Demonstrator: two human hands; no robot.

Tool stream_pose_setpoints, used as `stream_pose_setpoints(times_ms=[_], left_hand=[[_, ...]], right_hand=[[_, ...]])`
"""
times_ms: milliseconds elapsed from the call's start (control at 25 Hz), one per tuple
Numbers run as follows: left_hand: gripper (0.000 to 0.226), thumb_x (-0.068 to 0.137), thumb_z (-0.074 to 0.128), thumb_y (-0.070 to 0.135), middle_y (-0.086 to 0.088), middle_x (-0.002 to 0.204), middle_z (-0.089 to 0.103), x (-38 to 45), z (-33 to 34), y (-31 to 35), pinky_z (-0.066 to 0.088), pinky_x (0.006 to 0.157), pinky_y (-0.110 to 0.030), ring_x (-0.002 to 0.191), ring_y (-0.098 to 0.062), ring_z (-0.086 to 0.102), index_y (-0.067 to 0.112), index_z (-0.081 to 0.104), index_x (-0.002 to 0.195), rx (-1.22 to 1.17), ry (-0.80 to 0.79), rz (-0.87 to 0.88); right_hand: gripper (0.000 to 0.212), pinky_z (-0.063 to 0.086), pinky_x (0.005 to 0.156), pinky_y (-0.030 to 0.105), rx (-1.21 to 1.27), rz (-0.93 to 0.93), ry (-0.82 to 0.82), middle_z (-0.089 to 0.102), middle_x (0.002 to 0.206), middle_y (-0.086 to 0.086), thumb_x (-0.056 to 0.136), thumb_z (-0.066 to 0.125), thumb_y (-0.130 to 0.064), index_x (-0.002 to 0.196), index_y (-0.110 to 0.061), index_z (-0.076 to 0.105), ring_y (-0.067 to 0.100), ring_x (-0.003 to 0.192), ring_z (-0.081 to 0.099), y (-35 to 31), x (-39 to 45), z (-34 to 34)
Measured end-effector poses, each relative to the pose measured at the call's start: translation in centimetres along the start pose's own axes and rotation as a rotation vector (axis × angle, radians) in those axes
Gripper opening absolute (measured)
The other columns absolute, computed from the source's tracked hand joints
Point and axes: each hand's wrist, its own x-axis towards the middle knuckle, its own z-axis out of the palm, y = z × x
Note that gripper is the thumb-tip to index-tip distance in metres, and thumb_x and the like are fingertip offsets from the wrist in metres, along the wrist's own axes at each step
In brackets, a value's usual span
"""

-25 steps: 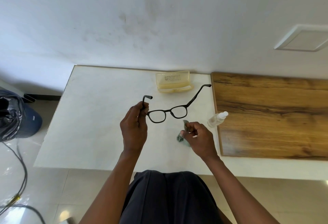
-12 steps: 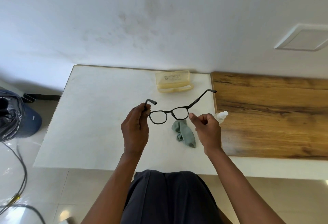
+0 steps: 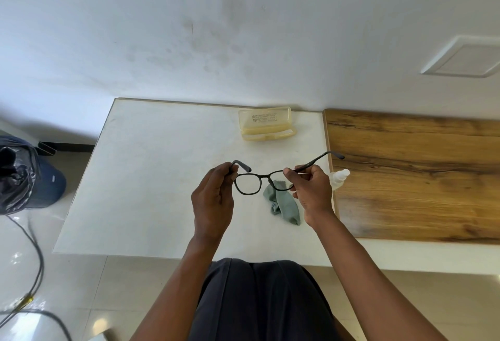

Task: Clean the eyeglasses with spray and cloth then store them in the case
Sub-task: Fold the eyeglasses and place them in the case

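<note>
eyeglasses (image 3: 259, 178): black frame, temples unfolded, held in the air above the middle of the white surface (image 3: 151, 173), lenses facing the person.
left hand (image 3: 213, 200): grip pinched on the left temple at the hinge end of the frame.
right hand (image 3: 311, 192): grip pinched on the right temple just behind the frame; the temple's tip reaches out toward the wooden panel (image 3: 419, 178).
cloth (image 3: 284, 202): grey-green, crumpled, lying on the surface under the right lens, near the right edge; neither hand touches it.
spray bottle (image 3: 338, 177): small, clear, white cap, lying at the right edge of the surface against the wooden panel, partly hidden by the right hand.
case (image 3: 266, 123): translucent yellow, lid raised, at the far edge of the surface, well apart from the hands.
bin (image 3: 24, 175): dark liner, on the floor left of the surface.
</note>
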Motion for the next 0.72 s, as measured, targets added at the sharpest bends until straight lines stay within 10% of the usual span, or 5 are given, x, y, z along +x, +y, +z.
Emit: stream_pose_setpoints(times_ms=[720], left_hand=[[0.038, 0.081, 0.059, -0.015, -0.017, 0.1, 0.065, 1.2, -0.2, -0.8, 0.049, 0.088, -0.015, 0.095, -0.013, 0.06, -0.005, 0.057, 0.117, 0.111, -0.17, 0.156]], right_hand=[[0.03, 0.058, 0.07, 0.044, -0.127, -0.09, -0.068, 0.064, 0.056, 0.0, 0.092, 0.053, -0.033, 0.068, -0.017, 0.061, 0.015, 0.053, 0.063, 0.3, -0.5, -1.1]])
